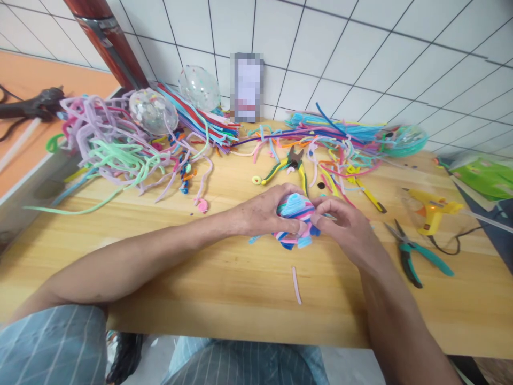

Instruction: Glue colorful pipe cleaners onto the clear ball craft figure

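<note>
My left hand (280,211) is wrapped round a ball covered in pipe cleaners (297,204), in blue, pink and white stripes, just above the tabletop. Its thumb lies across the near side of the ball. At the ball's right edge, my right hand (342,219) is closed in a pinch, touching it. What sits between those fingertips is too small to make out. A short pink pipe cleaner piece (296,286) lies on the wooden table (224,289) below the hands. Yellow-green pliers (295,160) rest open just beyond the ball.
Left is a heap of lilac and green pipe cleaners (116,155), with clear confetti balls (153,111) behind. More pipe cleaners (336,125) lie along the tiled wall, near a phone (247,88). Teal pliers (417,254), a yellow glue gun (433,208) and a yellow cutter (371,195) lie right.
</note>
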The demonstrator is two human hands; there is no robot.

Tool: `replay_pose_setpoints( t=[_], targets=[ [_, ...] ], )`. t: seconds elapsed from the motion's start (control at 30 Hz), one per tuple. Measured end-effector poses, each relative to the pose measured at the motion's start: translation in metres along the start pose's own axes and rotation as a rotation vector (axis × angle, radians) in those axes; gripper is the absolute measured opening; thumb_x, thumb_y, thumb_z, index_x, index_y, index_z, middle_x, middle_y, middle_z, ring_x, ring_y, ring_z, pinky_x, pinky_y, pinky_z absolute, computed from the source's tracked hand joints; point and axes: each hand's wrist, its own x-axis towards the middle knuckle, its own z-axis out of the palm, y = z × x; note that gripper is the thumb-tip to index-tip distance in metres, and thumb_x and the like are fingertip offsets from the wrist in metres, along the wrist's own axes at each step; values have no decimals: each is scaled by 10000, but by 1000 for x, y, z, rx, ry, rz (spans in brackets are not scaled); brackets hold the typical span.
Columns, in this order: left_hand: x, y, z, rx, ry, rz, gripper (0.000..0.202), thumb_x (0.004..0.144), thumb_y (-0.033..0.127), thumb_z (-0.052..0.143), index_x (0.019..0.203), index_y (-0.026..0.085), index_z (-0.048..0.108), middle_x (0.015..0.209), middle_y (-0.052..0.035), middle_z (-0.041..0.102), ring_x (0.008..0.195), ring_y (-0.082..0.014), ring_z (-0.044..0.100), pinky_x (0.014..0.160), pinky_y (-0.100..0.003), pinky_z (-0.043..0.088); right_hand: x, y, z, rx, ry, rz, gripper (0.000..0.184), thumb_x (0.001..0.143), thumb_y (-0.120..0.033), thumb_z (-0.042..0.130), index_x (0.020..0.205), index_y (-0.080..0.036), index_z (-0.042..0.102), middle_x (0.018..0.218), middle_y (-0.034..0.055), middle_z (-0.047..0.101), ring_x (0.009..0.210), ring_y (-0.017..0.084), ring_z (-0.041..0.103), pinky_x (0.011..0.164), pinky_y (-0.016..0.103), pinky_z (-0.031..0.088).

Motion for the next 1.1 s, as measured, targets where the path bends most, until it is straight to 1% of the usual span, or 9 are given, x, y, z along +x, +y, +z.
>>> replay_pose_setpoints(
  t=[0.1,0.2,0.27,0.33,0.4,0.57,0.8,0.93,1.1],
  targets=[
    [0,0,0,-9,5,5,630,802,445,892,1307,190,616,1095,-58,736,998,-244,713,897,-393,581,-1,1,1,3,-4,-14,309,796,-513,838,723,-252,691,1187,99,752,1155,291,714,815,367,631],
    [0,0,-1,13,1,-2,636,803,467,895,1303,189,618,1126,-70,734,999,-247,708,890,-399,581,-2,2,2,2,3,-39,313,805,-512,842,730,-248,690,1194,104,753,1123,285,723,786,363,641],
    [0,1,-2,31,-7,-6,619,836,504,877,1308,195,624,1155,-76,739,1024,-251,712,896,-398,586,-2,2,2,3,16,-52,307,803,-510,843,736,-248,698,1190,106,754,1095,276,730,775,359,644],
    [-1,2,-2,52,-4,-3,569,899,556,824,1305,204,637,1198,-82,740,1086,-259,713,927,-399,590,-2,0,3,7,29,-61,299,795,-500,846,730,-247,700,1181,107,753,1083,270,734,772,353,648],
    [-2,3,-2,68,10,0,547,930,586,781,1302,208,647,1215,-81,735,1115,-261,708,940,-395,592,-2,-2,3,16,34,-64,291,787,-484,850,719,-245,698,1177,106,753,1076,263,735,769,345,651],
    [-2,3,1,72,26,2,538,875,498,792,1288,197,625,1125,-58,717,1010,-234,691,880,-373,584,-3,-5,4,27,33,-71,286,777,-468,850,714,-237,693,1151,104,748,1057,251,734,756,332,654],
    [-1,2,3,87,58,-2,561,837,479,791,1285,186,624,1094,-43,698,968,-221,669,863,-368,563,-2,-3,3,-31,4,-76,277,821,-491,796,746,-239,709,1205,120,740,1131,278,735,791,364,660],
    [-1,1,3,81,73,7,514,824,425,803,1259,204,642,1065,-26,704,948,-211,674,841,-352,566,-4,-3,3,-54,8,-114,227,822,-449,789,774,-245,705,1212,114,740,1151,276,737,800,357,656],
    [-1,0,5,111,94,38,529,826,459,816,1261,205,655,1110,-40,728,987,-225,698,876,-363,579,-5,-2,6,-57,38,-141,183,803,-395,777,763,-245,681,1203,109,744,1106,257,750,789,351,665]
  ],
)
